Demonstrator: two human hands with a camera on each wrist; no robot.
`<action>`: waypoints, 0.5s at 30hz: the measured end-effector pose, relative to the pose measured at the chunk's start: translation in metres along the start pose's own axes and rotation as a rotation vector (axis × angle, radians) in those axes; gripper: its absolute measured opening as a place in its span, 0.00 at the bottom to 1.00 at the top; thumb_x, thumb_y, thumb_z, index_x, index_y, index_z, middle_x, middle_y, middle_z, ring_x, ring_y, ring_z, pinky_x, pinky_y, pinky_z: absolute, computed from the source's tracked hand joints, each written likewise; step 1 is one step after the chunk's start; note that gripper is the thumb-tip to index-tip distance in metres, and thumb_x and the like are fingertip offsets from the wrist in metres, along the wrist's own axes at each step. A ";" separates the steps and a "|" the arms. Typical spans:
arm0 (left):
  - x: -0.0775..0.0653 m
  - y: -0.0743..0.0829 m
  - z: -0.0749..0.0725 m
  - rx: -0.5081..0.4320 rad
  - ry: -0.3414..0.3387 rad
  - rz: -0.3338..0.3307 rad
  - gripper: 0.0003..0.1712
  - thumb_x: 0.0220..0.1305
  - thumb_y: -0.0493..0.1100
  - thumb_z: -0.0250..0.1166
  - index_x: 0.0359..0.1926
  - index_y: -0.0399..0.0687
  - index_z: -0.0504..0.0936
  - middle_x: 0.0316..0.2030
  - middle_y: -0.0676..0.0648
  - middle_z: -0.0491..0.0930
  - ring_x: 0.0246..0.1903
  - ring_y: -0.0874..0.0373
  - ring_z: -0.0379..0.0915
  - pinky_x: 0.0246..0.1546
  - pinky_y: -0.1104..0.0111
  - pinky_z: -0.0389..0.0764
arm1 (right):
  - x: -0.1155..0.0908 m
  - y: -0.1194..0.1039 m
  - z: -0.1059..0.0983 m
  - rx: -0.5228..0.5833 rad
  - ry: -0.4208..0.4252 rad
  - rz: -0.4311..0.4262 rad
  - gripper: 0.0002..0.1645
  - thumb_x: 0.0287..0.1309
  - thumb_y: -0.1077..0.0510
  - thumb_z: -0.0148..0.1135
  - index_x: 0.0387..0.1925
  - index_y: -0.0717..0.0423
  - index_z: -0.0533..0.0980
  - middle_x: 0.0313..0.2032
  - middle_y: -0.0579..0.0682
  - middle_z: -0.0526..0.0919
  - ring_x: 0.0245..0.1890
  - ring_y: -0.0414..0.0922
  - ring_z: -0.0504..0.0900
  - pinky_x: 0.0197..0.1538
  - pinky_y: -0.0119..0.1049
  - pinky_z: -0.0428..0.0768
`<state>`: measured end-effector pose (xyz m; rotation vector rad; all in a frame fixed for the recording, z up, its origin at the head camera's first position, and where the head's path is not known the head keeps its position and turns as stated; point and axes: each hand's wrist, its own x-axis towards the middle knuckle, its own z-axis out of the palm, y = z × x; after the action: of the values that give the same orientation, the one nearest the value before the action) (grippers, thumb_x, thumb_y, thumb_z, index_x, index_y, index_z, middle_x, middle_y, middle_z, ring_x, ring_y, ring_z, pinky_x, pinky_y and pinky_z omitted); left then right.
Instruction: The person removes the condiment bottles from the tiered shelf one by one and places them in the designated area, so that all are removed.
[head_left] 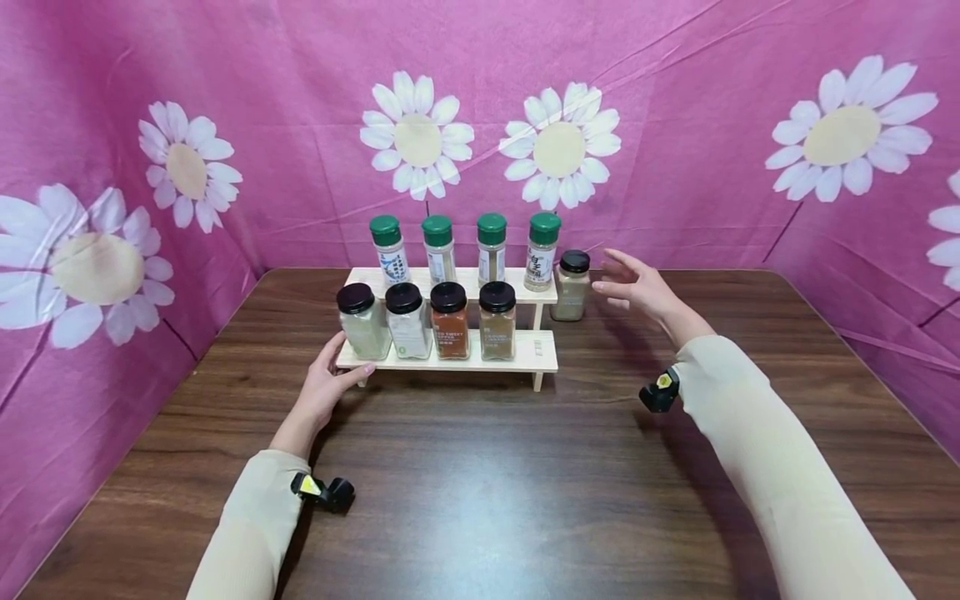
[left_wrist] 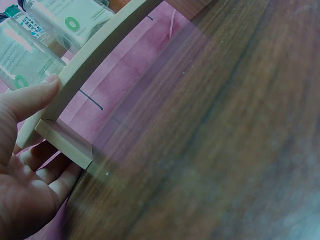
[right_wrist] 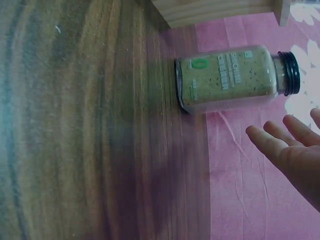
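Note:
A two-tier wooden spice rack [head_left: 543, 360] stands on the table, and my left hand [head_left: 327, 385] grips the left end of its lower shelf. In the left wrist view the thumb [left_wrist: 42, 97] lies on the shelf's edge while the fingers curl beneath, beside a short leg [left_wrist: 67, 142]. A square glass spice jar [head_left: 570, 296] with a black lid and greenish-brown contents stands upright on the table, by the rack's right end. My right hand [head_left: 636, 292] is just right of that jar, apart from it, fingers extended and holding nothing.
Several black-lidded jars, among them a red one [head_left: 450, 329] and a brown one [head_left: 497, 329], line the lower shelf. Several green-capped bottles, one at the right end [head_left: 541, 258], fill the upper shelf. A pink flowered cloth [head_left: 480, 50] hangs behind the wooden table [head_left: 465, 475].

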<state>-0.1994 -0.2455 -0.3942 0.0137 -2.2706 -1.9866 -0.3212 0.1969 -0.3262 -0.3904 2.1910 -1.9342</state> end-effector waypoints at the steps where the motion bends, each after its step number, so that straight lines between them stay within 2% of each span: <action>1: 0.000 0.000 0.000 0.002 -0.001 -0.002 0.42 0.50 0.31 0.62 0.63 0.41 0.50 0.58 0.40 0.58 0.51 0.59 0.58 0.46 0.75 0.61 | -0.002 -0.001 0.001 0.007 -0.001 0.004 0.49 0.44 0.55 0.65 0.65 0.49 0.48 0.61 0.61 0.51 0.58 0.57 0.53 0.52 0.49 0.61; 5: 0.000 0.000 -0.001 0.002 -0.004 -0.005 0.42 0.50 0.31 0.62 0.64 0.42 0.50 0.58 0.40 0.58 0.51 0.60 0.59 0.46 0.75 0.61 | -0.010 -0.004 0.005 0.050 -0.014 -0.002 0.46 0.48 0.61 0.61 0.65 0.53 0.47 0.62 0.63 0.48 0.59 0.59 0.50 0.52 0.49 0.61; 11: 0.000 0.000 -0.001 0.005 -0.003 -0.004 0.42 0.50 0.31 0.62 0.64 0.41 0.50 0.58 0.40 0.58 0.50 0.60 0.59 0.45 0.76 0.61 | -0.023 -0.005 0.005 0.097 -0.022 0.008 0.43 0.52 0.66 0.56 0.65 0.55 0.45 0.62 0.63 0.47 0.59 0.58 0.49 0.49 0.39 0.67; 15: 0.000 0.000 -0.001 0.007 -0.004 -0.010 0.43 0.49 0.31 0.62 0.64 0.41 0.50 0.58 0.40 0.58 0.51 0.59 0.58 0.45 0.76 0.61 | -0.030 -0.002 0.005 0.137 -0.031 0.009 0.41 0.53 0.67 0.54 0.64 0.56 0.47 0.61 0.64 0.47 0.58 0.53 0.56 0.47 0.36 0.69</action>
<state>-0.1989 -0.2464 -0.3938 0.0222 -2.2844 -1.9848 -0.2910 0.2021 -0.3262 -0.3843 2.0235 -2.0445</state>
